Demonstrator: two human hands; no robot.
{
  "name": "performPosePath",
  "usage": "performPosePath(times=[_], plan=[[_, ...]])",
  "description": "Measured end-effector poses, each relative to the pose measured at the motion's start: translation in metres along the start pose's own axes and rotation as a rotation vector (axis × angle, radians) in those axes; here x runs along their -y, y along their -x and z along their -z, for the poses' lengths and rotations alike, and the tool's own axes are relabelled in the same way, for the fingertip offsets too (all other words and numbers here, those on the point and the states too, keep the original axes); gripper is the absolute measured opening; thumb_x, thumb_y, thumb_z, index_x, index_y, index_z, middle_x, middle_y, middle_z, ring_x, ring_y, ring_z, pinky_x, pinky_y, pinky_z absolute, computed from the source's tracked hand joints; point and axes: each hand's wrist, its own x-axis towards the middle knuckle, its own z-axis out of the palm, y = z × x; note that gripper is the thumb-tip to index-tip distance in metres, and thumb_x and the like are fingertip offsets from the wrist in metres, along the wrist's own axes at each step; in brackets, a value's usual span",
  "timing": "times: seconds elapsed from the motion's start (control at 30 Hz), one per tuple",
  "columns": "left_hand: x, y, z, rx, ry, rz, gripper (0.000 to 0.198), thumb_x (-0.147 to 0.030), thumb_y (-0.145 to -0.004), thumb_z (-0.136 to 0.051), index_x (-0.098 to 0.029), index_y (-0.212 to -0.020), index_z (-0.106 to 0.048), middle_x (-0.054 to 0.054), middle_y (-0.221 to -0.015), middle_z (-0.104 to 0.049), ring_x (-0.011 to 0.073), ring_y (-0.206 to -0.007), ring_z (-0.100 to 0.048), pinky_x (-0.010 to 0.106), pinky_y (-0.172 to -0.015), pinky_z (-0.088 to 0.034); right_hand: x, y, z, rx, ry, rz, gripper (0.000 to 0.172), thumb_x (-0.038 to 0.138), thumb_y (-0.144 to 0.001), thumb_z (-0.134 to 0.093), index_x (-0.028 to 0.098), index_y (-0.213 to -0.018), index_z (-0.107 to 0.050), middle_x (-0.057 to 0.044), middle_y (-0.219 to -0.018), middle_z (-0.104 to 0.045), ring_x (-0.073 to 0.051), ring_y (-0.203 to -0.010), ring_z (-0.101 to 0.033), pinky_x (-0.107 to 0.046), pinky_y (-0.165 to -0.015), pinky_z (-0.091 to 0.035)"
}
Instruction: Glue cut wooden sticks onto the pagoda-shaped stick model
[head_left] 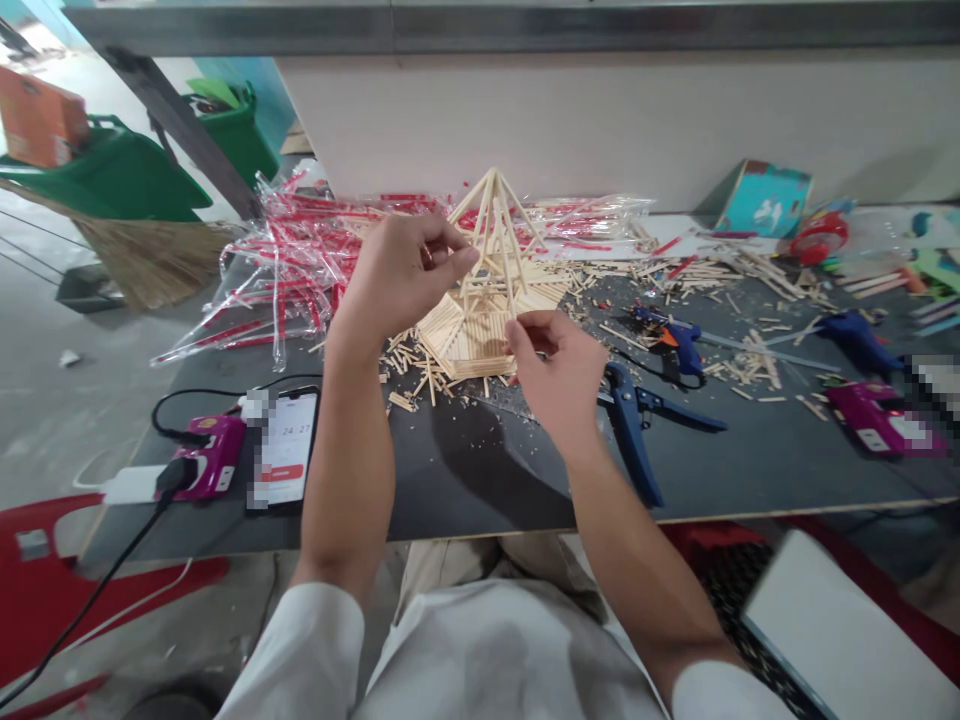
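Observation:
A pointed frame of thin wooden sticks (pixel 493 205) stands over a flat, many-sided base of sticks laid side by side (pixel 480 340). At the frame's left side, my left hand (pixel 409 270) is closed, thumb and fingertips pinching a stick of it. Lower down on the right, my right hand (pixel 562 365) pinches the bottom end of a slanting stick (pixel 516 285) close to the base. Its fingertips partly cover that end. Near my right hand lies a blue-handled cutter (pixel 634 430), its handles spread.
Plastic-wrapped red-and-clear packets (pixel 277 260) lie at the back left. Loose stick pieces (pixel 754 365) litter the table around a blue glue gun (pixel 679 340). On the left are a phone (pixel 289 450) and a purple power socket (pixel 214 455) with cables. A metal bar (pixel 525 28) crosses above.

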Motion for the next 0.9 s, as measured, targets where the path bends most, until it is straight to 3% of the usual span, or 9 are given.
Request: performPosePath(times=[0.23,0.4,0.53,0.9], plan=[[-0.016,0.000,-0.011,-0.234,-0.176,-0.140,0.015,-0.032,-0.096,-0.073,-0.023,-0.109,-0.073,0.004,-0.100,-0.064,0.0131,-0.074,-0.057,0.033,-0.078,-0.049,0.005,-0.007,0.010,-0.060,0.210,0.153,0.017,0.036,-0.096,-0.066,0.022,-0.093,-0.073,-0.001,-0.082,-0.077,-0.019,-0.072,-0.073,-0.036,-0.075,-0.058],[-0.010,-0.004,-0.025,-0.258,-0.219,-0.246,0.031,-0.054,-0.093,-0.074,-0.029,-0.110,-0.069,0.009,-0.117,-0.060,0.0228,-0.092,-0.061,0.043,-0.085,-0.053,0.005,-0.010,0.015,-0.168,0.466,0.331,0.015,0.031,-0.096,-0.065,0.020,-0.088,-0.073,-0.004,-0.085,-0.078,-0.022,-0.082,-0.068,-0.041,-0.087,-0.052],[-0.006,-0.006,-0.027,-0.226,-0.173,-0.230,0.039,-0.067,-0.091,-0.069,-0.032,-0.108,-0.066,0.010,-0.124,-0.059,0.0281,-0.106,-0.059,0.049,-0.090,-0.055,0.001,-0.012,0.014,-0.161,0.475,0.330,0.016,0.032,-0.097,-0.064,0.021,-0.087,-0.072,-0.005,-0.085,-0.076,-0.022,-0.081,-0.066,-0.040,-0.085,-0.050],[0.001,-0.007,-0.038,-0.227,-0.168,-0.230,0.042,-0.068,-0.096,-0.060,-0.028,-0.109,-0.062,0.008,-0.121,-0.062,0.0244,-0.103,-0.058,0.047,-0.091,-0.054,0.003,-0.017,0.018,-0.065,0.411,0.309,0.017,0.030,-0.096,-0.064,0.021,-0.086,-0.074,-0.002,-0.081,-0.075,-0.019,-0.073,-0.064,-0.035,-0.076,-0.047]])
